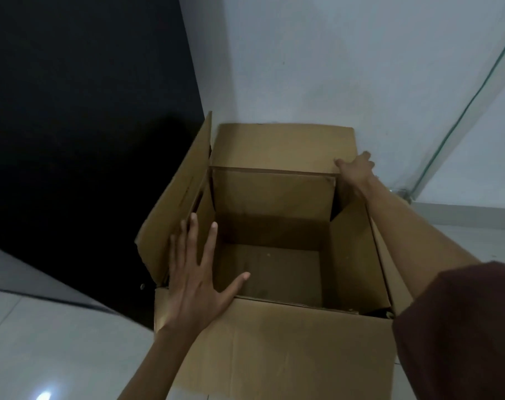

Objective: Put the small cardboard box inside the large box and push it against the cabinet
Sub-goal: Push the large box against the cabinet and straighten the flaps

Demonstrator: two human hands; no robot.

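The large cardboard box point(274, 342) stands open on the floor with its flaps up, filling the middle of the view. Its inside looks bare down to the bottom panel; I see no small box anywhere. My left hand point(196, 272) lies flat, fingers spread, over the near-left corner, touching the left flap. My right hand point(356, 168) reaches across to the far-right corner and grips the edge of the far flap, thumb on the inner side. The black cabinet point(86, 140) rises directly left of the box, with the left flap leaning toward it.
A white wall point(332, 67) stands just behind the box. At right a glass panel with a green edge point(461, 111) slants down to the floor. Pale tiled floor point(43, 342) shows at lower left, with a light reflection on it.
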